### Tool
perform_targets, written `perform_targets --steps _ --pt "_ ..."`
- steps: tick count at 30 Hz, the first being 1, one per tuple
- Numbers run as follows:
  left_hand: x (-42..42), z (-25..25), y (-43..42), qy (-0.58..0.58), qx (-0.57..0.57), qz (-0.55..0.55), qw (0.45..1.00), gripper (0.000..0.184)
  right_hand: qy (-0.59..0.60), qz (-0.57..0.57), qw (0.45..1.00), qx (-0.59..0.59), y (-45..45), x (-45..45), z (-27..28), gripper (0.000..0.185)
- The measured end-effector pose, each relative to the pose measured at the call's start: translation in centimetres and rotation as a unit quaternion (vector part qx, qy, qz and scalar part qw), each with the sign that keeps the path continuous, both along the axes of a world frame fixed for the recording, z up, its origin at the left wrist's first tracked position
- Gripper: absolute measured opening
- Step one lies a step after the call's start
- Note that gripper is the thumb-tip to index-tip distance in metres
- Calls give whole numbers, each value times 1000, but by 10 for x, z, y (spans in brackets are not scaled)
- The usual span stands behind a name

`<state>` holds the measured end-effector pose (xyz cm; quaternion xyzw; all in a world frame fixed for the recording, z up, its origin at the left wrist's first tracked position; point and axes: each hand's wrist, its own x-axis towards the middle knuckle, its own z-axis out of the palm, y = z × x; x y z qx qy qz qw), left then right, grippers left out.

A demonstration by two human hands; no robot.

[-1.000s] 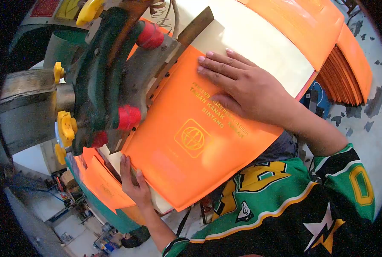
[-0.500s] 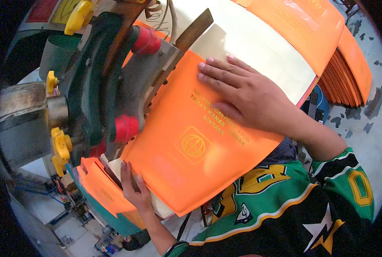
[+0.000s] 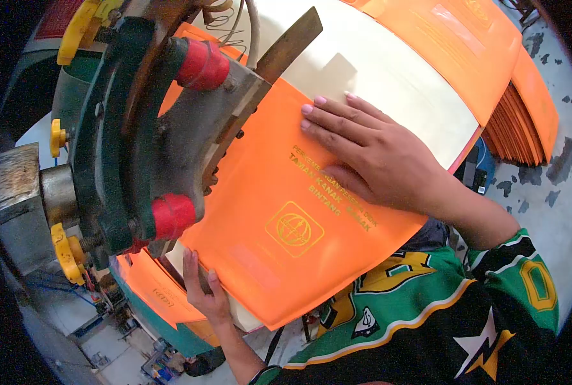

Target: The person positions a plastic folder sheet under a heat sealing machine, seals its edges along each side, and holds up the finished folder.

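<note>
An orange folder with gold lettering and a round emblem lies over a cream sheet surface, its left edge under the machine head. My right hand rests flat on the folder's upper part, fingers stretched out and together. At the folder's lower-left corner, my left hand touches the edge with its fingers extended and thumb apart. Neither hand grips anything visible. The head carries red cylinders and a metal bar; what lies beneath it is partly hidden.
More orange folders lie at the upper right, with a thick stack beside them. Another orange piece is at the lower left. Yellow knobs stick out from the machine. A coiled wire hangs near the top.
The machine head has shifted left and appears larger, seemingly raised toward me. The folder and both hands sit slightly lower and to the right in view, keeping nearly the same pose.
</note>
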<state>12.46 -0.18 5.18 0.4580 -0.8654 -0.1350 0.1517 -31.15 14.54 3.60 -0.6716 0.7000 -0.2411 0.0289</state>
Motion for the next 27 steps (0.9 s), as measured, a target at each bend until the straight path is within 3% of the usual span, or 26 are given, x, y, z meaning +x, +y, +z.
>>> perform_targets --steps 27 --pt "0 -2 1 11 -1 -2 1000 50 -4 6 1000 -9 2 1 1 62"
